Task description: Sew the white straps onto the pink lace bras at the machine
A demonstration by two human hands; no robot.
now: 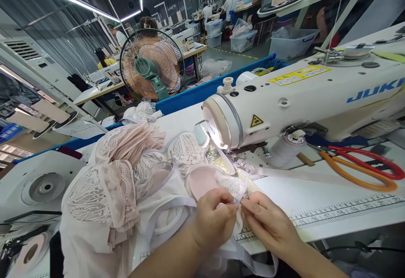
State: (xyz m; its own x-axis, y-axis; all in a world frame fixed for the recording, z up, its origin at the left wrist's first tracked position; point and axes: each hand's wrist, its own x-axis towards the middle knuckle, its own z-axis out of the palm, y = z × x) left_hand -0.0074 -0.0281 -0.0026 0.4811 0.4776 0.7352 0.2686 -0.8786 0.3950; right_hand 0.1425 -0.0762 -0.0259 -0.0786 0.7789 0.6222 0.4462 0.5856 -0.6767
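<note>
My left hand pinches the edge of a pale pink and white lace bra in front of the sewing machine. Close beside it, my right hand grips the same edge between thumb and fingers. One moulded cup faces up just beyond my left hand, and a white strap hangs below my wrists. The sewing machine's head stands beyond my hands with its lamp lit. Its needle is hard to make out. More lace bras are heaped to the left.
Orange and red-handled scissors lie on the right, near a thread cone. A printed ruler runs along the table's front edge. Behind the table stand a fan and plastic bins; several people work farther back.
</note>
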